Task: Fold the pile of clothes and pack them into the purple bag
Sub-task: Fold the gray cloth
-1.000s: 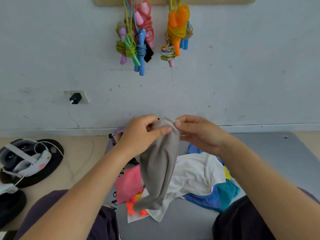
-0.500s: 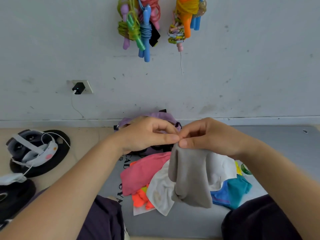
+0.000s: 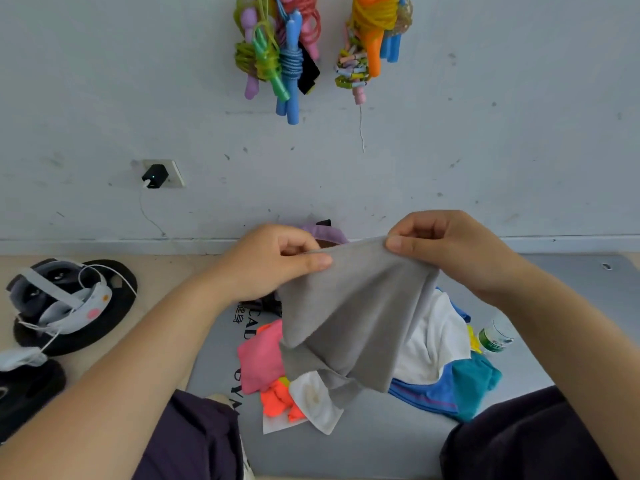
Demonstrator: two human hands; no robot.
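Observation:
I hold a grey garment point(image 3: 349, 317) up by its top edge, which is stretched between both hands. My left hand point(image 3: 273, 261) pinches its left corner and my right hand point(image 3: 446, 247) pinches its right corner. Under it the pile of clothes lies on the mat: a pink piece point(image 3: 259, 362), a neon orange piece point(image 3: 277, 401), a white shirt point(image 3: 433, 344) and blue and teal pieces point(image 3: 464, 386). Only a strip of the purple bag point(image 3: 329, 232) shows, behind my hands by the wall.
The clothes lie on a grey mat point(image 3: 381, 441) with black lettering. A small bottle point(image 3: 495, 336) stands right of the pile. Black weight plates with a headset point(image 3: 65, 303) sit at the left. Skipping ropes point(image 3: 284, 53) hang on the wall. My knees flank the mat.
My hands have moved apart, spreading the bunched grey garment out wide along its top edge. The camera has tilted down a little.

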